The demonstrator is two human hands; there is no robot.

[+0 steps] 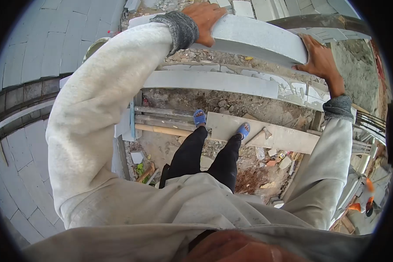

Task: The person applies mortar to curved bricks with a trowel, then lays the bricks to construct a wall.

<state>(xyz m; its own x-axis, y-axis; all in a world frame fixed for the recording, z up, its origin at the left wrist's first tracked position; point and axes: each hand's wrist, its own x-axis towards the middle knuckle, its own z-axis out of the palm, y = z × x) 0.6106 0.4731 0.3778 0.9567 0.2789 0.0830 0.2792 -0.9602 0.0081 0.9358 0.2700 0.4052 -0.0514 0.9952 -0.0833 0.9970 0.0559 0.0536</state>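
Note:
A long pale lightweight concrete block (257, 37) spans the top of the head view, with both my hands on it. My left hand (204, 19) is closed over its upper face, left of the middle, with the fingertips at the near edge. At the block's right end, my right hand (318, 56) grips the corner, thumb on the near side. Closer to me runs a low wall (214, 82) of similar white blocks. Grey mortar (288, 85) shows along its joints toward the right. The block's underside is hidden.
My feet in blue sandals stand on a board (288, 134) and on poles (161, 128) beside it. A hatchet-like tool (260, 135) lies near my right foot. Rubble (273, 163) covers the ground below. Block walls (48, 39) rise at left; a dark beam (321, 21) crosses upper right.

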